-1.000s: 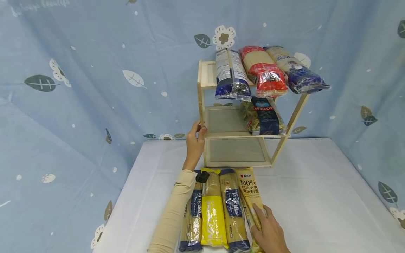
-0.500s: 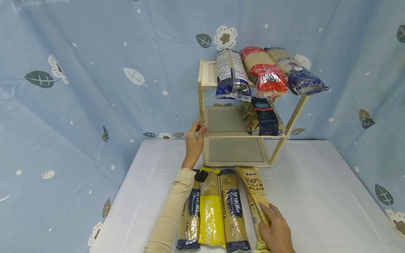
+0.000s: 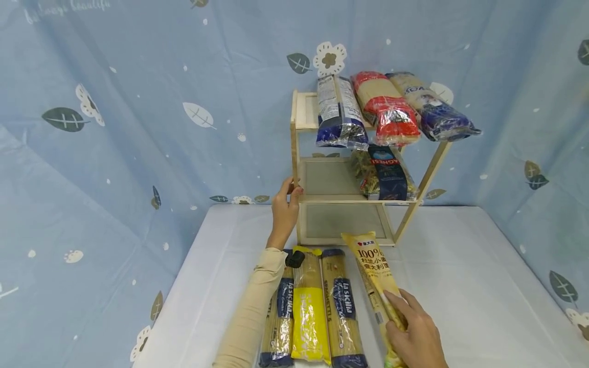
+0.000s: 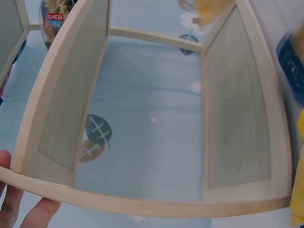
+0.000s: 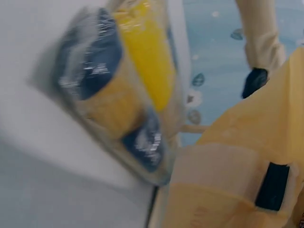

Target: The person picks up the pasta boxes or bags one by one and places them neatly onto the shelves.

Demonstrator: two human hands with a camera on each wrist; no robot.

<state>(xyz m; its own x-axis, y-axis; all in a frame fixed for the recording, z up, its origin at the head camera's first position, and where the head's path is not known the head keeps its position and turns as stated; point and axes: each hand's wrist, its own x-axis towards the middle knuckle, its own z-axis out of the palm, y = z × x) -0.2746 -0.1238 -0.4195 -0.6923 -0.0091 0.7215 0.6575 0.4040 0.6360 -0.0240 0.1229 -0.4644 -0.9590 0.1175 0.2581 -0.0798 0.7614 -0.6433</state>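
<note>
Two hands busy: right hand (image 3: 416, 340) has its fingers wrapped round the yellow pasta pack (image 3: 377, 276), far end lifted and angled toward the wooden rack (image 3: 340, 202), just short of its bottom shelf. Left hand (image 3: 284, 212) grips the rack's front-left post, fingers curled round it. Three more spaghetti packs (image 3: 313, 312) lie side by side on the desk (image 3: 460, 286).

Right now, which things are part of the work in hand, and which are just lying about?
In hand:
- yellow pasta packet, gripped by the right hand
- wooden rack, its post held by the left hand

Lying about:
- three spaghetti packets on the table
- four packets on the rack's shelves
</note>
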